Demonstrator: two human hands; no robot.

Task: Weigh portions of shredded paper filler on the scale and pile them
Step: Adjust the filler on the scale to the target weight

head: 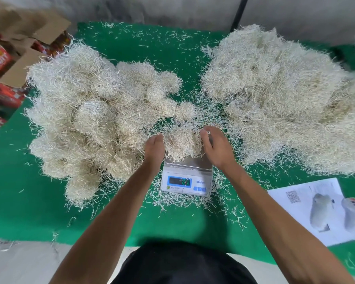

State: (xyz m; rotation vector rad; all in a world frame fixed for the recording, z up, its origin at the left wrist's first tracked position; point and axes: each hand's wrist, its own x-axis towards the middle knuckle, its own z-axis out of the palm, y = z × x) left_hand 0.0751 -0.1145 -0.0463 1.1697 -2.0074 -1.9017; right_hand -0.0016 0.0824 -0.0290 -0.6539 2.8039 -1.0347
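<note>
Both forearms reach over white digital scale (186,181); left hand (153,149) and right hand (215,146), fingers curled, cup pale shredded-paper wad (181,143) on platform. Pressing skews reading; loose strands spill onto green cloth (29,201).

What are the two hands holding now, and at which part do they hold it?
Both hands cup one clump of shredded paper on the scale: the left hand on its left side, the right hand on its right side.

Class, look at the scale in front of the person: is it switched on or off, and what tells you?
On. The scale shows lit digits on its dark display, too blurred to read, with a filler portion on its pan.
</note>
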